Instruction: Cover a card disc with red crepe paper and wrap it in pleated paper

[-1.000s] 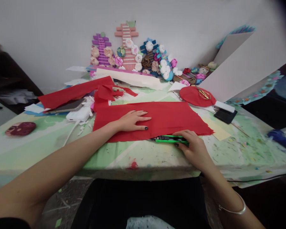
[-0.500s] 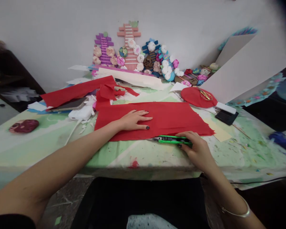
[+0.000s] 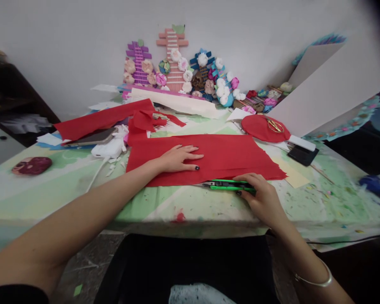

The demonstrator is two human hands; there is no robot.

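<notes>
A wide red sheet (image 3: 228,152), crepe paper or thin cloth by its look, lies folded on the table in front of me. My left hand (image 3: 180,159) rests flat on its middle with the fingers spread. Along the sheet's near edge, my right hand (image 3: 259,194) grips a green box cutter (image 3: 229,185). The cutter points left, and its blade tip goes in under the red edge, so the tip is hidden. The sheet's right end is ragged.
Behind the sheet lie a red strip (image 3: 104,120), a phone (image 3: 95,139) and a white charger (image 3: 107,148). Golden scissors (image 3: 275,125) rest on a red round piece (image 3: 256,128) at right. Decorated stick crafts (image 3: 172,59) lean on the wall. A maroon case (image 3: 33,165) sits far left.
Both hands, the cutter and the red sheet look almost the same as before. The view has shifted very slightly.
</notes>
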